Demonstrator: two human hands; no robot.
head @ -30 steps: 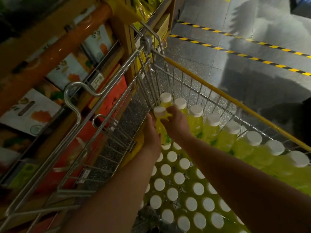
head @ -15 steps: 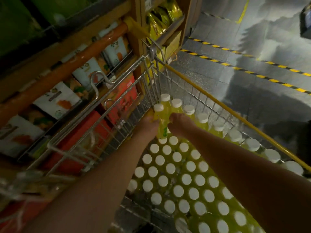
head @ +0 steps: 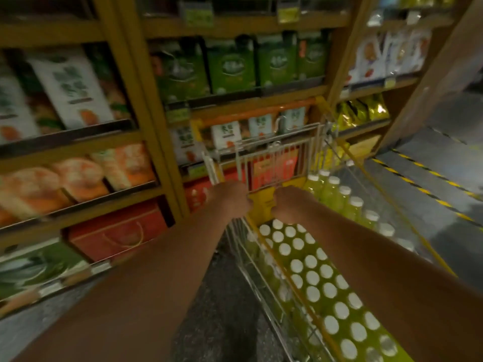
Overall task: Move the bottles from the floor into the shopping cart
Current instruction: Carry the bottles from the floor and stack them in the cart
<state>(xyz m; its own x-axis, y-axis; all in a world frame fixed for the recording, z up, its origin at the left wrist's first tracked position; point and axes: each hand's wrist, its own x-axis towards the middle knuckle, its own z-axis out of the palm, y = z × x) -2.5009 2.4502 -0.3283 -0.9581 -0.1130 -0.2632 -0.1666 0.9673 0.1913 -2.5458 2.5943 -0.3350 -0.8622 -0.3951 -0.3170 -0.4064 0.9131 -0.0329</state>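
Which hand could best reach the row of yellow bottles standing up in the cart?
Probably the right hand: it sits right beside that raised row of bottles, while the left hand is at the cart's outer edge, farther from them.

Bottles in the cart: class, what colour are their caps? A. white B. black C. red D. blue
A: the bottles standing in the cart hold a yellow-green drink, and all the caps that show are white.
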